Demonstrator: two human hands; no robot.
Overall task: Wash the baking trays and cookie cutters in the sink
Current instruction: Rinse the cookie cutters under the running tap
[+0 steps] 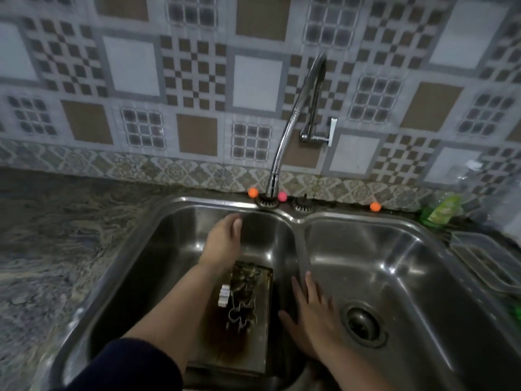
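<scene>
We see the baking tray (253,345) lying in the left basin of the sink (298,221), with cookie cutters (242,311) heaped on it. Our left hand (222,244) reaches past the tray's far end toward the basin's back wall, fingers loose, holding nothing. Our right hand (315,320) spreads flat just beside the tray's right edge, over the divider. The cutters' shapes blur together; there are perhaps several.

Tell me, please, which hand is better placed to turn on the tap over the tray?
The left hand, I think: it reaches forward over the left basin, fingers near the faucet's base. The right hand rests open by the divider, lower down, beside the baking tray holding the cookie cutters.
</scene>
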